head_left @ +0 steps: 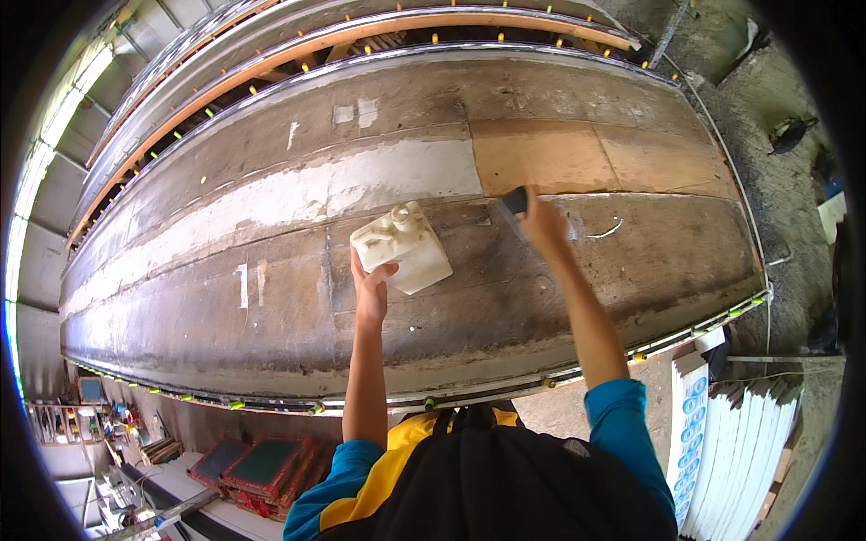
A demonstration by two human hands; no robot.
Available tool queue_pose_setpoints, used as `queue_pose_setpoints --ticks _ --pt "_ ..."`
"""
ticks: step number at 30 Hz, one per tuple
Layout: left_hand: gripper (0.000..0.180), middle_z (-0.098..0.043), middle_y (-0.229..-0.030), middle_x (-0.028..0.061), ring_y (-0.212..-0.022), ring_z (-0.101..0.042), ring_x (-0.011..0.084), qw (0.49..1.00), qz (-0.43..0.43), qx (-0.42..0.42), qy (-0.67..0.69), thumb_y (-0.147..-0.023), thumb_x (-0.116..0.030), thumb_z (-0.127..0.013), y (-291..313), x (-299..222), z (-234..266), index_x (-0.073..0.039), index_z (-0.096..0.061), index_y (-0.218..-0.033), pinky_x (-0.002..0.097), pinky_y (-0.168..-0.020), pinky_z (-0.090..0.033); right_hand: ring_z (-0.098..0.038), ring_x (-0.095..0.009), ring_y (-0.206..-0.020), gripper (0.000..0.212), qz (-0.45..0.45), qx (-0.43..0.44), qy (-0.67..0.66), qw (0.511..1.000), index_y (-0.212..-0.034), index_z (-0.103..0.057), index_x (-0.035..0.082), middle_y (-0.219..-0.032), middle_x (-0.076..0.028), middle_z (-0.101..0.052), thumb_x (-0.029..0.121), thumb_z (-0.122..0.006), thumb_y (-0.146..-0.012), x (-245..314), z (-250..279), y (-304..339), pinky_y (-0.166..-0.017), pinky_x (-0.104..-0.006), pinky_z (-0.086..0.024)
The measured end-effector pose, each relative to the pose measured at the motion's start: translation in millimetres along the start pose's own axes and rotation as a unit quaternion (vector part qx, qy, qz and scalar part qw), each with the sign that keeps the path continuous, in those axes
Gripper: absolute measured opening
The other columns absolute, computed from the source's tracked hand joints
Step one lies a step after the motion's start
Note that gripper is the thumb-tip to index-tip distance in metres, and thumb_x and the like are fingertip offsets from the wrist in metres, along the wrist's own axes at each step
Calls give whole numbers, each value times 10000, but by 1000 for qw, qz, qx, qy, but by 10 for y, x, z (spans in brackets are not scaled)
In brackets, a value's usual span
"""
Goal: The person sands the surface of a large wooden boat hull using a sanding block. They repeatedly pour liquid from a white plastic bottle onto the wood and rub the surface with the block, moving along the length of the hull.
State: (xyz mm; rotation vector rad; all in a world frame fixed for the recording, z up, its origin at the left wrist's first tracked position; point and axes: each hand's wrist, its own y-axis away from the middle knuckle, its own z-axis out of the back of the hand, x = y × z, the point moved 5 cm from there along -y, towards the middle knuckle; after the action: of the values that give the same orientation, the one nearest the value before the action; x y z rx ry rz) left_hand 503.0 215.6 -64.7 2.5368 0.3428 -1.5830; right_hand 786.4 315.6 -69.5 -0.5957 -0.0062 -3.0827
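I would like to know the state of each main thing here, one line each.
Left hand: gripping the white container
White container: held, whether capped unclear
Right hand: closed on the dark tool
Dark tool: held, blurred
Worktop: stained, partly whitened
Light-brown panels: not whitened
Red-edged frames: stacked

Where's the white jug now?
In the head view, just left of centre: the white jug is in the left hand, just below the white strip.

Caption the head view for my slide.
Left hand grips an off-white jug at a long, stained table; right hand holds a dark tool near an orange-brown strip.
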Motion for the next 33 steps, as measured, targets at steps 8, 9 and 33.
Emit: queue_pose_setpoints --ticks 8,9,33 --pt "639 -499 -1034 68 -977 -474 184 999 22 37 -10 -565 -86 -574 -82 56 -214 -62 -407 -1181 291 -859 -361 -588 -386 -891 656 -27 3 -104 994 -1224 -404 20 -914 -251 -604 231 -698 -677 -429 -102 -10 -749 -430 -471" --pt "642 -499 -1035 69 -980 -474 187 999 20 45 -10 -564 -87 -573 -100 71 -251 -63 -405 -1183 293 -861 -361 -577 -379 -948 695 -83 28 -157 984 -1244 -395 7 -986 -259 -594 238 -706 -667 -794 -88 -42 -789 -415 -466" --pt "742 -473 -1141 97 -1093 -434 232 993 -30 -95 -61 -559 -40 -611 518 384 -818 -45 -357 -1256 348 -981 -283 -611 -333 -594 368 133 18 -45 990 -1096 -434 -4 -684 -130 -611 59 -561 -757 -976 201 211 -503 -391 -475"
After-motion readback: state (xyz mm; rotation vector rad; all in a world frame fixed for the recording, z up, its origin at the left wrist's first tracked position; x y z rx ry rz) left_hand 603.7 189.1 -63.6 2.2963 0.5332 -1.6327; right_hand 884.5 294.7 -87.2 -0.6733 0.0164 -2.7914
